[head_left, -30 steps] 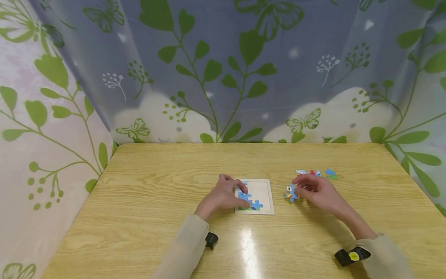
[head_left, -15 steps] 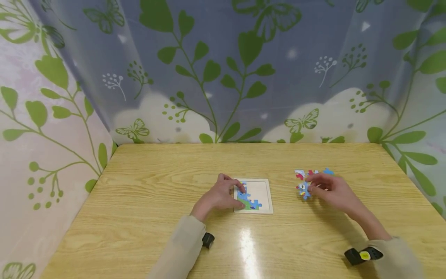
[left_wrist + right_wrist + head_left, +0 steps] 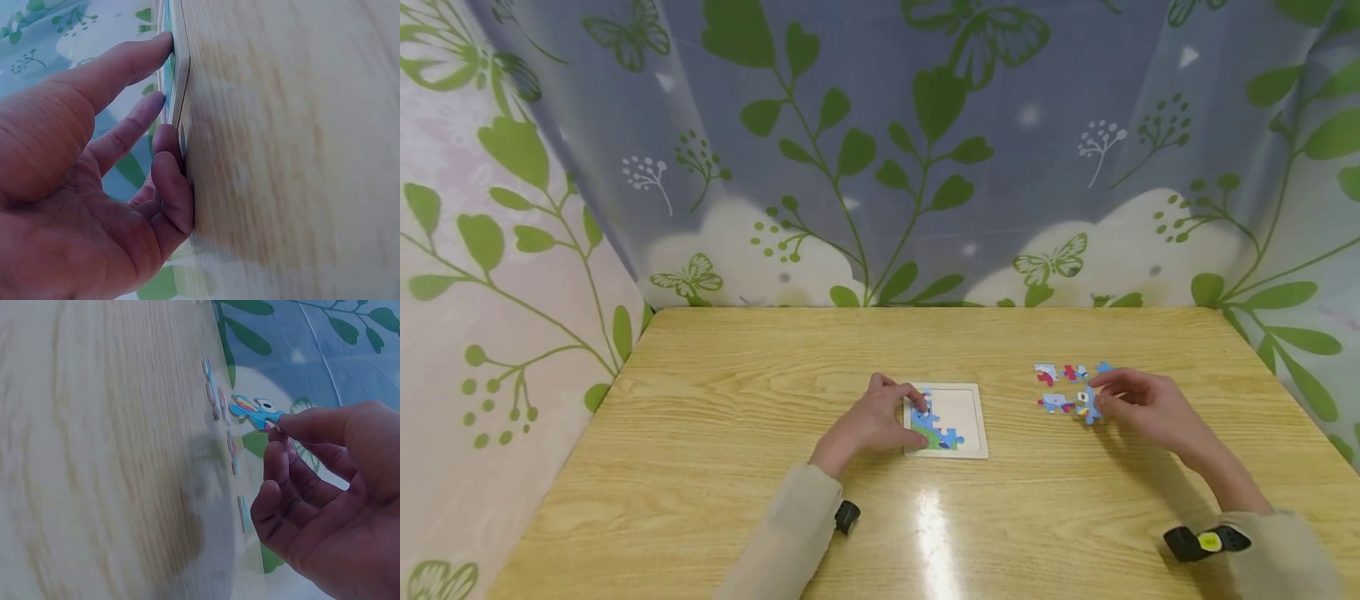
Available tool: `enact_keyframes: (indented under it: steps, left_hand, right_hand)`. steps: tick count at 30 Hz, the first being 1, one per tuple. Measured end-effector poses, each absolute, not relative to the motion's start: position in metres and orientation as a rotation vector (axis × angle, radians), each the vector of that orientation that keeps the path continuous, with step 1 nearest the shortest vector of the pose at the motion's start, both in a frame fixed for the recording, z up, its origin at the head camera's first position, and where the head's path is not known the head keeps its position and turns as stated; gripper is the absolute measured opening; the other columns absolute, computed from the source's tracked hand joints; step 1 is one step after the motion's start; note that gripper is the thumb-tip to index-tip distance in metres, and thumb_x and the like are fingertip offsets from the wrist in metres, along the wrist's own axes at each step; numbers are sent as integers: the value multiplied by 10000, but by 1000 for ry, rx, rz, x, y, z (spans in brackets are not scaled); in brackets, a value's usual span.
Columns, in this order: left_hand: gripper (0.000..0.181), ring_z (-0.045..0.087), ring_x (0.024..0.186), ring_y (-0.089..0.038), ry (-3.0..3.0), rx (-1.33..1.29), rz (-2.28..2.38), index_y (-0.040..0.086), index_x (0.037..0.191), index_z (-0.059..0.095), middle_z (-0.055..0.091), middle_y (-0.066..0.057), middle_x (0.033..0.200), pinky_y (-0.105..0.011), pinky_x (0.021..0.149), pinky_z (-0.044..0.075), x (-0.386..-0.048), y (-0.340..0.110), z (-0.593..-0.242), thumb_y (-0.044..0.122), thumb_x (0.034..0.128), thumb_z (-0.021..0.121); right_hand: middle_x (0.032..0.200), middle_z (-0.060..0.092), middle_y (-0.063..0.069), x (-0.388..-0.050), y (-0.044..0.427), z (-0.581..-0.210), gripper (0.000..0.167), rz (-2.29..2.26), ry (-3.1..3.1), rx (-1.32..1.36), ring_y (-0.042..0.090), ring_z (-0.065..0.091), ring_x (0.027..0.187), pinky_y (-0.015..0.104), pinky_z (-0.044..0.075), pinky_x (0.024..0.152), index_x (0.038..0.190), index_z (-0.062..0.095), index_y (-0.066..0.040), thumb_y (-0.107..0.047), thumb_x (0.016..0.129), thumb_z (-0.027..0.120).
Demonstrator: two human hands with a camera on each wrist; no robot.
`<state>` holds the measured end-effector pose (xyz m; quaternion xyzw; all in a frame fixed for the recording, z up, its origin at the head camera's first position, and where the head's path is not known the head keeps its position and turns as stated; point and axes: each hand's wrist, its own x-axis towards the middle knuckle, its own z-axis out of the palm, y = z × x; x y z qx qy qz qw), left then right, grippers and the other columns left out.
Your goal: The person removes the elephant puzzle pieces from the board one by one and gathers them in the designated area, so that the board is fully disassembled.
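A square puzzle board (image 3: 962, 412) with a pale frame lies on the table, with joined blue and green pieces (image 3: 951, 437) along its left and lower sides. My left hand (image 3: 868, 423) rests on its left part, thumb and a fingertip touching the pieces; in the left wrist view the hand (image 3: 94, 156) has its other fingers bent beside the board's edge. My right hand (image 3: 1153, 412) pinches a blue piece with an eye (image 3: 1086, 403) between thumb and finger. That piece (image 3: 259, 414) is held above the table in the right wrist view.
Several loose pieces lie right of the board: a white and red one (image 3: 1045, 373), a red one (image 3: 1071, 373), a blue one (image 3: 1104, 367) partly behind my right hand, and a blue and red one (image 3: 1056, 403). A patterned curtain (image 3: 880, 167) hangs behind the table (image 3: 760, 358).
My right hand has moved to the right with the blue eyed piece, away from the board, and the blue and red loose piece now shows. The left hand has stayed nearly still on the board.
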<state>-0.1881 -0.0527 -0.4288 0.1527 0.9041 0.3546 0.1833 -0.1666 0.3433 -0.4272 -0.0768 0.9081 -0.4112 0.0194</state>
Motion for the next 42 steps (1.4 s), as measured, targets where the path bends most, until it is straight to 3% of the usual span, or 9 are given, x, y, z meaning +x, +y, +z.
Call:
enact_keyframes:
  steps: [7, 14, 22, 31, 42]
  left_hand:
    - [376, 507, 1132, -315, 2552, 440, 1001, 216, 1138, 654, 386, -116, 1336, -485, 943, 475, -187, -52, -428, 254, 820, 849]
    - [381, 516, 1041, -290, 2559, 451, 989, 218, 1136, 655, 395, -92, 1269, -436, 866, 464, -188, -53, -430, 272, 814, 851]
    - [386, 508, 1017, -267, 2564, 472, 972, 211, 1139, 652, 398, -89, 1251, -405, 832, 453, -187, -53, -430, 278, 814, 848]
    - [398, 507, 986, -267, 2543, 464, 988, 221, 1152, 646, 394, -83, 1249, -393, 807, 440, -187, -54, -429, 289, 816, 849]
    - [384, 528, 917, -279, 2525, 435, 923, 261, 1150, 622, 347, -106, 1308, -365, 736, 414, -189, -52, -429, 292, 832, 835]
  right_hand:
    - [998, 700, 25, -176, 352, -432, 316, -1228, 2801, -197, 36, 659, 806, 268, 509, 659, 1285, 633, 1, -170, 1019, 634]
    - [1011, 714, 134, -183, 354, -439, 263, -1139, 2831, -222, 26, 651, 784, 258, 501, 645, 1233, 659, -7, -158, 1019, 633]
    - [983, 729, 110, -188, 353, -441, 199, -1021, 2889, -271, 11, 646, 782, 242, 505, 686, 1157, 699, -49, -170, 1007, 647]
    - [1001, 735, 102, -190, 352, -440, 237, -991, 2903, -244, -9, 642, 799, 236, 509, 696, 1177, 694, -49, -203, 999, 663]
    - [1036, 729, 148, -184, 342, -436, 231, -987, 2943, -249, 37, 655, 809, 244, 509, 646, 1160, 702, -45, -212, 1012, 643]
